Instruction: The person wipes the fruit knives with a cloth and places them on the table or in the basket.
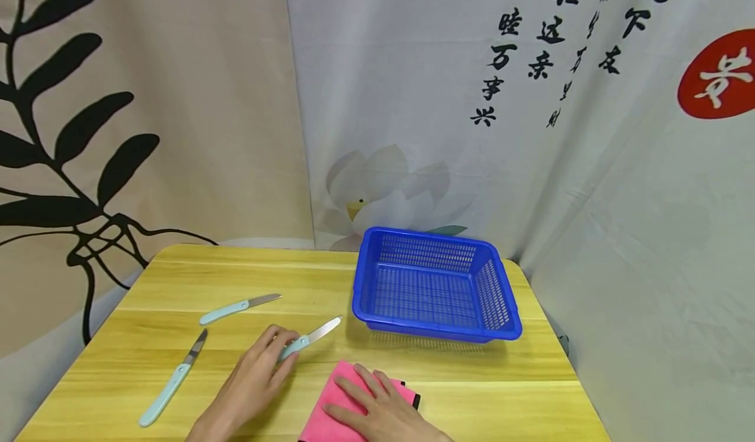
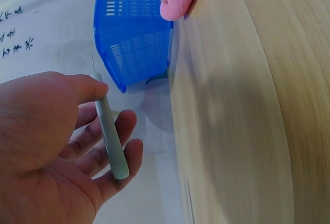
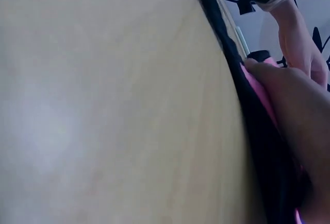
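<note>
My left hand (image 1: 255, 371) grips the pale green handle of a small paring knife (image 1: 324, 330), its blade pointing right and away. In the left wrist view the knife handle (image 2: 109, 131) lies between thumb and fingers. A folded pink cloth (image 1: 321, 402) with black edging lies on the table at the front. My right hand (image 1: 380, 408) rests on it with fingers spread. The right wrist view shows the cloth's black edge (image 3: 252, 126) beside that hand. Left of my left hand lie a second paring knife (image 1: 171, 389) and, farther back, a third knife (image 1: 236, 308).
A blue plastic basket (image 1: 439, 327) stands at the back right of the wooden table (image 1: 501, 402). Printed curtains (image 1: 224, 101) hang close behind the table, and a pale curtain (image 1: 660, 265) runs along its right side.
</note>
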`<state>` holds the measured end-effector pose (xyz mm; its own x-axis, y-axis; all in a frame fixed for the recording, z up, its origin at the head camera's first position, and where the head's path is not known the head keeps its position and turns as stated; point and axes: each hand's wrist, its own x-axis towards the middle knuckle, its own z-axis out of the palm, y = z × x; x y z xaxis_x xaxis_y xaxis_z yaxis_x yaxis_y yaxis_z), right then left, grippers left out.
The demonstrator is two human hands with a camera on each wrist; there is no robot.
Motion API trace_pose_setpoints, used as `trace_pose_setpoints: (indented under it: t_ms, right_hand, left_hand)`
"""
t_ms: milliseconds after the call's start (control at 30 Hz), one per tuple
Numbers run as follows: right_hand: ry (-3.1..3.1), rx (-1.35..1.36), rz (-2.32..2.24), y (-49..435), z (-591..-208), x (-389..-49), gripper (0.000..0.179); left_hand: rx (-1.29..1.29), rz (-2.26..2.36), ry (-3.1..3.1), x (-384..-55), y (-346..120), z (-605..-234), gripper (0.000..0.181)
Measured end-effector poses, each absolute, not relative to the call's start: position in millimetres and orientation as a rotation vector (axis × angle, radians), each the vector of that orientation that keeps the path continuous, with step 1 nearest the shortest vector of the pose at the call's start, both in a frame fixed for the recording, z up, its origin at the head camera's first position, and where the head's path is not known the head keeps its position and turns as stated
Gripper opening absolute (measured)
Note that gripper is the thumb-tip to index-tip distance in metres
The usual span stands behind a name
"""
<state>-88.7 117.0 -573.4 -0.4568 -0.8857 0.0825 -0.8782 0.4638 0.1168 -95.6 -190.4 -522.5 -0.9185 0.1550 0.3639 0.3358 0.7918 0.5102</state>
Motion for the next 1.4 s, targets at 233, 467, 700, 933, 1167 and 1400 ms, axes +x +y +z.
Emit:
trace_pose_setpoints:
  t_ms: [233, 467, 700, 933, 1167, 1400]
  right_hand:
    - [-2.58, 1.519, 0.092, 117, -572, -98, 0.065]
    - [-2.419, 1.493, 0.055, 114, -571, -103, 0.054]
    - [-2.414, 1.521, 0.057, 113, -563, -108, 0.051]
    - [-2.56, 1.441, 0.404, 128, -546, -113, 0.047]
    - [-2.493, 1.2, 0.782, 149, -518, -119, 0.049]
    - [-2.227, 1.063, 0.762, 162, -482, -130, 0.068]
  left_hand:
    - [-0.39, -0.883, -2.63, -95, -184, -520, 0.026]
    - [-0.39, -0.909, -2.575, -91, -180, -515, 0.026]
    - [-0.388, -0.989, -2.522, -91, -177, -510, 0.027]
    - [-0.433, -1.078, -2.411, -95, -170, -506, 0.027]
    - [-0.371, -1.162, -2.419, -98, -161, -495, 0.03]
    - [-0.37, -1.248, -2.419, -104, -150, -479, 0.036]
